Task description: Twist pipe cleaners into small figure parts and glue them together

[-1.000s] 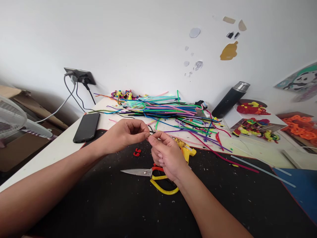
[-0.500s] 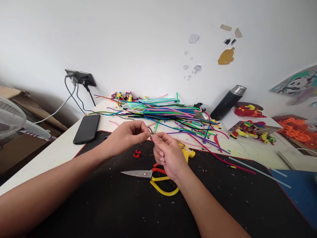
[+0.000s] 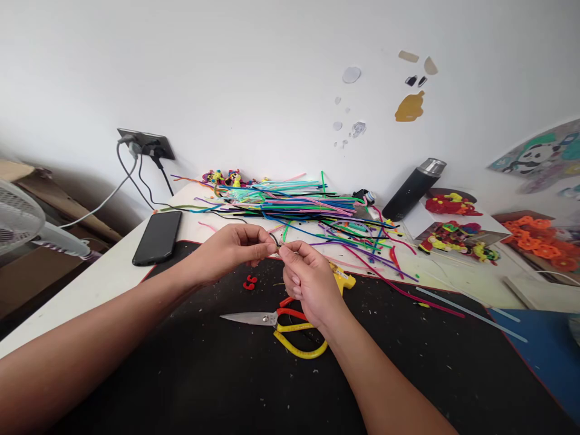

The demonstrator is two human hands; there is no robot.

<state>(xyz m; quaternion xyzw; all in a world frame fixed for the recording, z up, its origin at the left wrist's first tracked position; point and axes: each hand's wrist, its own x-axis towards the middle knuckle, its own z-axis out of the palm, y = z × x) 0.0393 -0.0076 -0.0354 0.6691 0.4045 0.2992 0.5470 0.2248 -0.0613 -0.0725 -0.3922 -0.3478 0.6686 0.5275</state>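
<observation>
My left hand (image 3: 231,251) and my right hand (image 3: 306,279) meet above a black mat (image 3: 203,368), fingertips pinched together on a small dark wire-like piece (image 3: 276,241), too small to name. Both hands are closed. Below my right hand lie scissors (image 3: 272,320) with yellow and red handles. Two small red pieces (image 3: 249,282) sit on the mat under my left hand. A yellow glue gun (image 3: 344,279) shows just past my right hand.
A heap of coloured pipe cleaners (image 3: 299,202) covers the table's far side. A black phone (image 3: 157,237) lies left, a dark flask (image 3: 412,188) right, finished colourful figures (image 3: 457,232) and orange shapes (image 3: 539,235) beyond. A fan (image 3: 27,223) stands at far left; cables run to a wall socket (image 3: 145,142).
The hands have stayed pinched together, shifting only slightly; a small dark loop now shows between the fingertips. The view has drifted a little to the right.
</observation>
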